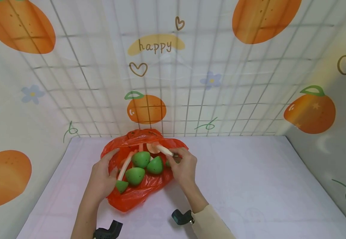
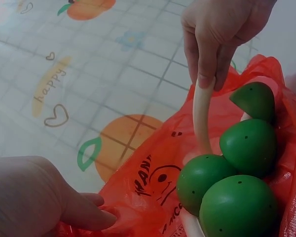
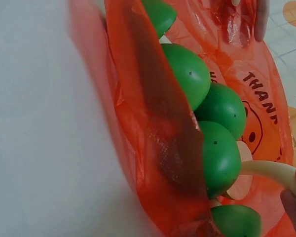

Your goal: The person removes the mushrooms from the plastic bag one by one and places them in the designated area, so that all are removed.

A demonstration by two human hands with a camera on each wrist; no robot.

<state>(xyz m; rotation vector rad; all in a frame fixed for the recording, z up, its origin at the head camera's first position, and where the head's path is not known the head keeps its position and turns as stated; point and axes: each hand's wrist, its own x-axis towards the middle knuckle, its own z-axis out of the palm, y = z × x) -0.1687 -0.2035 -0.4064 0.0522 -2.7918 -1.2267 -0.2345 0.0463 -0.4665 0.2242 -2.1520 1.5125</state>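
While right hand point(image 1: 185, 165) pinches mushroom point(image 1: 162, 149) in red bag point(image 1: 127, 200), left hand point(image 1: 102, 175) flanks, fingers extended, steady grip presumably needed next.

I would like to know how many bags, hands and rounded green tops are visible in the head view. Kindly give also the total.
Bags: 1 red bag
Hands: 2, the left hand and the right hand
Green tops: 5, one partly hidden behind the right hand
Total: 8
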